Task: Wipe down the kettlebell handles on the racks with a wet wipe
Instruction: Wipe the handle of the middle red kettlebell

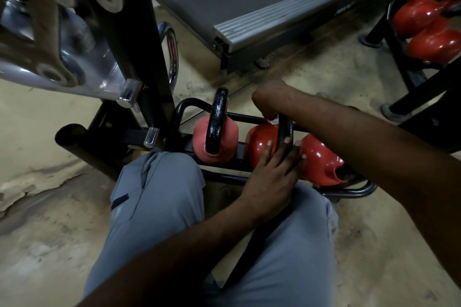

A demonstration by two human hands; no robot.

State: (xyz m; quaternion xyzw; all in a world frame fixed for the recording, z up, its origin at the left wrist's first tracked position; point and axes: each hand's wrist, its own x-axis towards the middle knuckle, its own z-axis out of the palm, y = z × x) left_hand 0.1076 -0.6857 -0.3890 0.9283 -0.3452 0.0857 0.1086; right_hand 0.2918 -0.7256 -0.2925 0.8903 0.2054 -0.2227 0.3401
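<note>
Three red kettlebells sit in a low black rack (359,190) by my knees. The left, paler kettlebell (229,139) has a shiny black handle (218,119) standing upright. The middle kettlebell (259,144) has a black handle (284,129); my left hand (274,177) grips its near side. My right hand (272,99) is closed over the far top of that handle with a white wet wipe (272,121) peeking out beneath it. The right kettlebell (321,159) lies partly under my right forearm.
A grey exercise machine frame (74,32) with a black post (139,45) stands at the left. A treadmill deck (262,7) lies ahead. A second rack with red kettlebells (431,27) is at the far right. My grey-trousered knees (159,194) fill the foreground on a worn concrete floor.
</note>
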